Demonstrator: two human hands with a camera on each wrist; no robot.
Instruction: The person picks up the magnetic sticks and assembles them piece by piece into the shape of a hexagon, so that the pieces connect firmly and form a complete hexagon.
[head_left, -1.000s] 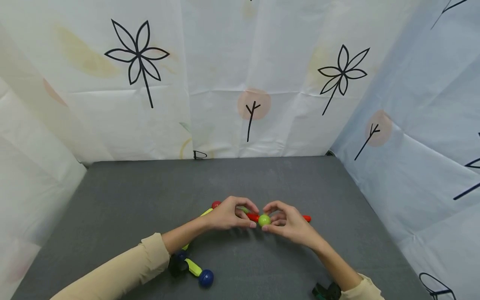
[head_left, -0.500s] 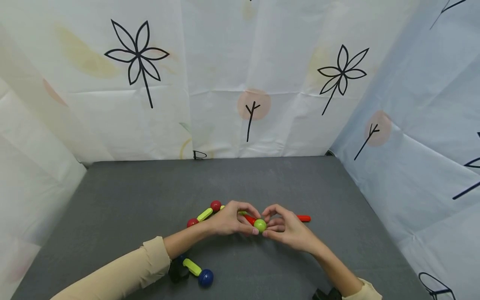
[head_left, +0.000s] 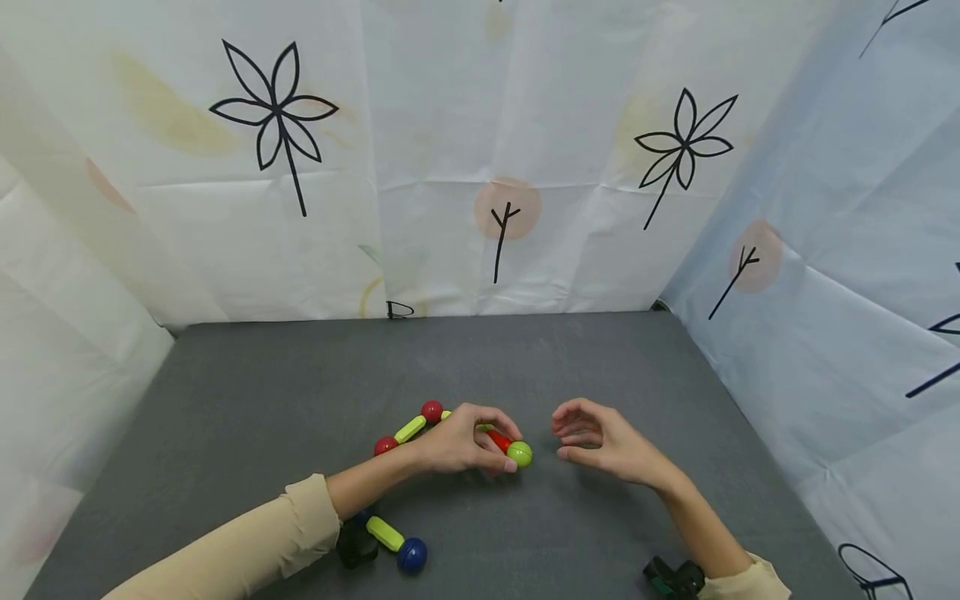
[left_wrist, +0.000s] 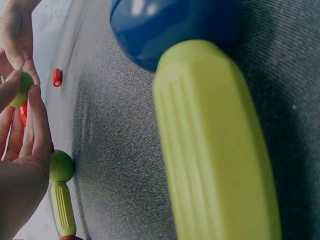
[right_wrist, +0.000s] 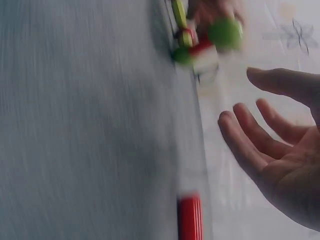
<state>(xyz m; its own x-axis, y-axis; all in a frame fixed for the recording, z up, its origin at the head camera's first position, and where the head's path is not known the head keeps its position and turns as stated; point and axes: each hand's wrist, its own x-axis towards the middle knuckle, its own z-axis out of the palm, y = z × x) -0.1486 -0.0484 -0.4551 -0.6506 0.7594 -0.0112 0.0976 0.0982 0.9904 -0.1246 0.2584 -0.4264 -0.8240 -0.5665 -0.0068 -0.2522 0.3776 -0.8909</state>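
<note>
My left hand [head_left: 456, 440] pinches a green ball [head_left: 521, 454] at its fingertips. A short red rod [head_left: 498, 439] runs from that ball back under the hand. Beyond it, the joined chain goes on with another green ball [left_wrist: 61, 166], a yellow rod [head_left: 410, 429] and red balls [head_left: 432, 411]; part of it is hidden by the hand. Off to the right, my right hand [head_left: 609, 443] hovers over the table with its fingers loosely bent and nothing between them. A loose red rod [right_wrist: 190, 217] lies below it, hidden in the head view.
Near the left forearm, a yellow rod [head_left: 385, 533] ends in a blue ball [head_left: 412, 556] on the grey table [head_left: 525, 533]. White cloth walls [head_left: 442, 150] with printed plants stand behind and at the sides. Each wrist wears a dark camera [head_left: 675, 577].
My right hand has come away from the green ball and moved right. The left hand and the ball have shifted slightly toward me, and the chain's red balls show more.
</note>
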